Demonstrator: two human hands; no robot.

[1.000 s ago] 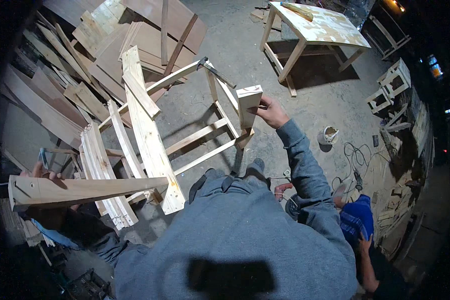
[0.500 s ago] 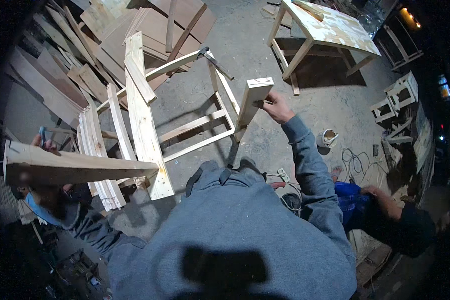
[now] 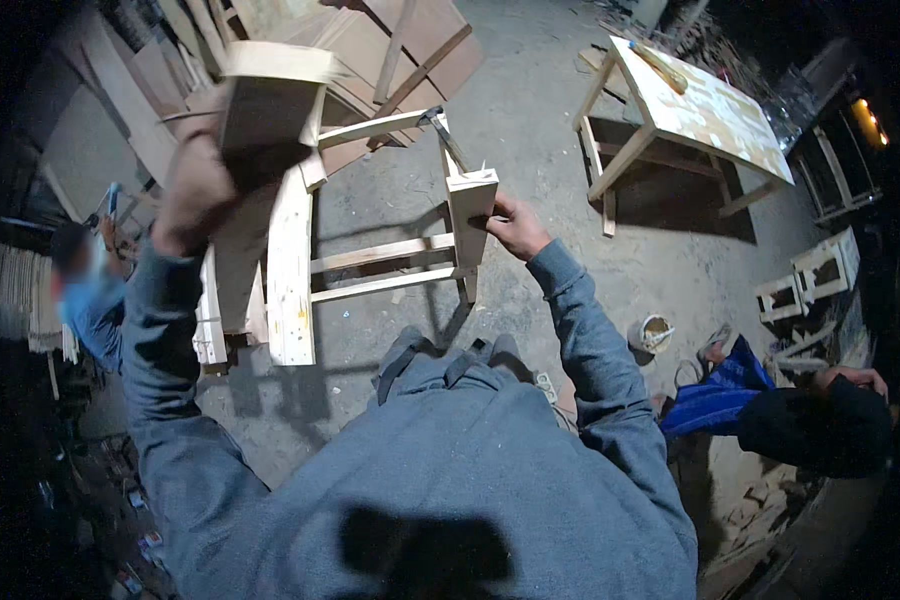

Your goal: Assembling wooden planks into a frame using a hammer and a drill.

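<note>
My left hand (image 3: 192,185), smeared by motion, grips the side of a long wooden board (image 3: 262,115) whose near end rises toward me. My right hand (image 3: 517,228) is closed on the edge of a shorter upright board (image 3: 472,215), with the thumb and fingers at its right side. That board stands at the right end of a pale wooden frame, whose two rails (image 3: 385,252) run to the left. A wide plank (image 3: 290,270) lies across the frame's left part. Behind the upright board, a hammer (image 3: 442,130) rests on the frame's far corner.
A wooden table (image 3: 695,95) stands at the far right, with small wooden stools (image 3: 825,265) nearer. A bucket (image 3: 651,333) is on the floor to my right. Sheets and planks (image 3: 360,50) lean at the back left. One person (image 3: 95,300) is at left, another (image 3: 810,430) at right.
My left hand has swung the long board inward and to the right, its raised end now over the frame's left side. My right hand stays on the upright board, which looks straighter.
</note>
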